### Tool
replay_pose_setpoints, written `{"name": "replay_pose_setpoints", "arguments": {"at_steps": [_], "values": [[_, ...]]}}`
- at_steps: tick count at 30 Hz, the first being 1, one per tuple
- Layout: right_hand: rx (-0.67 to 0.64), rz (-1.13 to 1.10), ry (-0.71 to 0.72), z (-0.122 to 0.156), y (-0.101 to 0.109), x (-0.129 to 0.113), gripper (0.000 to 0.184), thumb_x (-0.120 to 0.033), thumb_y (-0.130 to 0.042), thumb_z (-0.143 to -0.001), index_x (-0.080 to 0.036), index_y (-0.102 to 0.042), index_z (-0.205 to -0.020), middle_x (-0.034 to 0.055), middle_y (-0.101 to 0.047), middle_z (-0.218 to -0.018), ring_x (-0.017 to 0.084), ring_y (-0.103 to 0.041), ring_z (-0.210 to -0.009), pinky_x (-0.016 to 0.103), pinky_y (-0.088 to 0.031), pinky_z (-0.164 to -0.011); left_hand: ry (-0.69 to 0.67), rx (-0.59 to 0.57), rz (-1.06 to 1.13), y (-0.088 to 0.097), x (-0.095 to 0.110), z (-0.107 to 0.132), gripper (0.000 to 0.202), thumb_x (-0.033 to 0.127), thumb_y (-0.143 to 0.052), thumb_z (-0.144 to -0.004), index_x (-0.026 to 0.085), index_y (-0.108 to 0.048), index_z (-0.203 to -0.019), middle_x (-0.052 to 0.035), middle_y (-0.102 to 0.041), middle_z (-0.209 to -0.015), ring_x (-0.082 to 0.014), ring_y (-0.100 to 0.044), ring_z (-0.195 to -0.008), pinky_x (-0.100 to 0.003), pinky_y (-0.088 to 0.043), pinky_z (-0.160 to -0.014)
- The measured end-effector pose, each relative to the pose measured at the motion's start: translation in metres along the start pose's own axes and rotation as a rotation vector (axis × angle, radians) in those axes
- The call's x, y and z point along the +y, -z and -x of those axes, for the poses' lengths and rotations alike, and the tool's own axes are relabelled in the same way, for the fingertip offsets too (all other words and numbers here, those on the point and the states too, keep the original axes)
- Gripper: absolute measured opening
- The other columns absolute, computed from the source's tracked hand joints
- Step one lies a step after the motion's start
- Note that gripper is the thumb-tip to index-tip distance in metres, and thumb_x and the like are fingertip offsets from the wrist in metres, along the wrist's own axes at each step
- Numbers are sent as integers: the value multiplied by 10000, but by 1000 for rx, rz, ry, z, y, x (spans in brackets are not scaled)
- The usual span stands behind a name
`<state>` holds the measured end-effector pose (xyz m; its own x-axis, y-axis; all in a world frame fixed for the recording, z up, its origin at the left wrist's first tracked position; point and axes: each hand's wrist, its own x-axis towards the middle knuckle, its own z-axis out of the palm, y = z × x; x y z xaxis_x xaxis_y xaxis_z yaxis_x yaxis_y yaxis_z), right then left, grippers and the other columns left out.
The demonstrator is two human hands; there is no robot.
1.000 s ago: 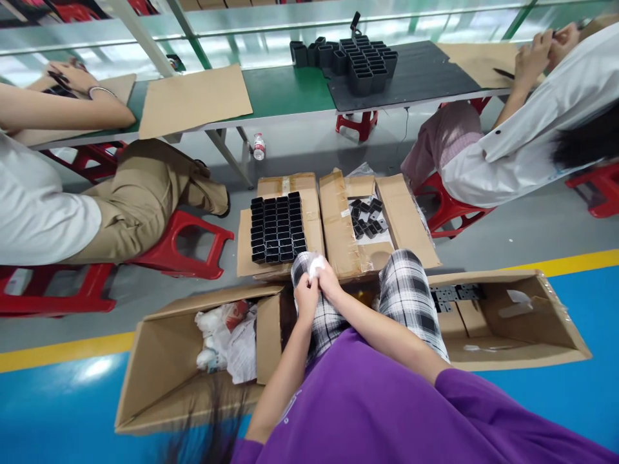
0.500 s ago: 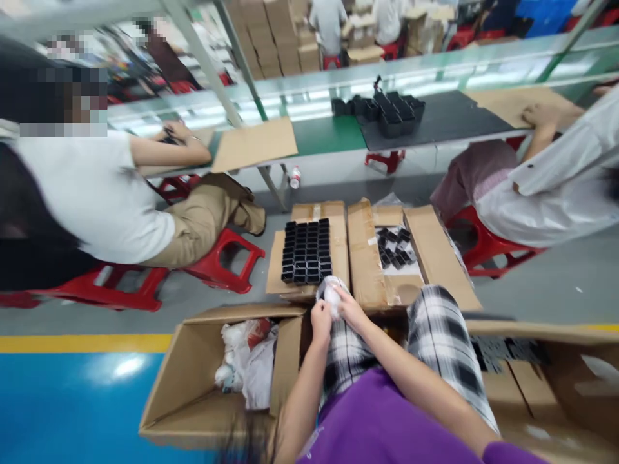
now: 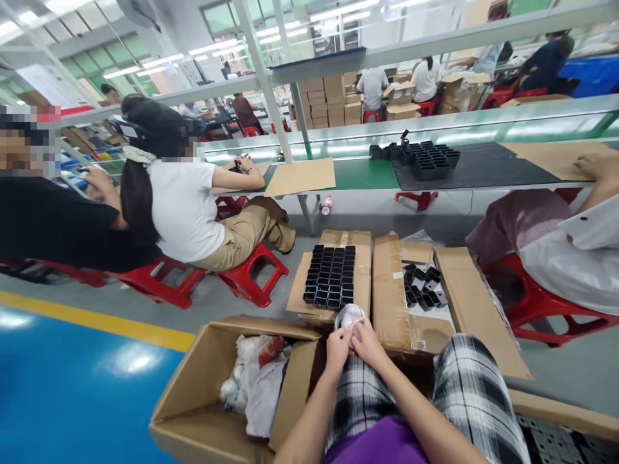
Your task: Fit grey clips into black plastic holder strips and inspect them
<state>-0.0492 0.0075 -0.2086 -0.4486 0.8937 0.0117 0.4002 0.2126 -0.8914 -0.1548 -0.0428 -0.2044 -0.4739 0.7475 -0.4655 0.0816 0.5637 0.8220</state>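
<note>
Over my left knee, my left hand [image 3: 340,348] and my right hand [image 3: 366,343] meet with their fingers pinched together. Between the fingertips is a small white crumpled piece [image 3: 355,324]; it is mostly covered, and its material is unclear. Just beyond the knee, black box-shaped parts [image 3: 329,277] stand in neat rows on a cardboard carton [image 3: 360,258]. To the right of them, more black parts [image 3: 423,287] lie loosely in an open carton [image 3: 387,290].
At my left stands an open cardboard box [image 3: 193,393] with white plastic bags [image 3: 264,386] inside. Another box [image 3: 565,412] at lower right holds dark parts. Co-workers sit on red stools [image 3: 256,274] along a green bench [image 3: 351,175], where more black parts [image 3: 425,158] are stacked.
My view has tilted up and swung left, so more of the hall shows. My hands have drawn closer together, and less of the white piece shows between them.
</note>
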Motion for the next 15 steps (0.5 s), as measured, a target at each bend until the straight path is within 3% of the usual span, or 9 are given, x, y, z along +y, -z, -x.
{"name": "replay_pose_setpoints", "arguments": {"at_steps": [5, 10, 13, 15], "values": [[-150, 25, 34, 17, 22, -8, 520, -42, -592, -710, -146, -686, -1211, 144, -693, -1229, 280, -645, -1154, 429, -503, -1065, 115, 10, 24, 6, -7, -10, 322, 411, -623, -972, 140, -645, -1145, -58, -687, -1059, -168, -678, -877, -344, -604, -761], [-67, 58, -21, 15, 39, -4, 628, -151, -633, -828, -176, -534, -1447, 164, -516, -1471, 292, -456, -1397, 481, -350, -1200, 179, -36, 69, 2, -13, -23, 368, 419, -619, -971, 153, -623, -1225, -85, -669, -1176, -203, -675, -990, -402, -602, -846], [-52, 57, -64, 2, 39, 0, 618, -218, -740, -776, -175, -587, -1374, 158, -571, -1381, 302, -528, -1296, 478, -425, -1121, 177, -62, 91, 4, -12, -24, 368, 423, -615, -973, 154, -621, -1225, -87, -670, -1172, -200, -675, -985, -402, -601, -845], [-74, 47, -87, -9, 33, 2, 451, -177, -734, -754, -166, -673, -1201, 121, -663, -1212, 265, -614, -1126, 421, -486, -1025, 162, -83, 98, 5, -12, -22, 362, 430, -609, -976, 151, -626, -1206, -81, -676, -1138, -188, -677, -949, -385, -603, -819]]}}
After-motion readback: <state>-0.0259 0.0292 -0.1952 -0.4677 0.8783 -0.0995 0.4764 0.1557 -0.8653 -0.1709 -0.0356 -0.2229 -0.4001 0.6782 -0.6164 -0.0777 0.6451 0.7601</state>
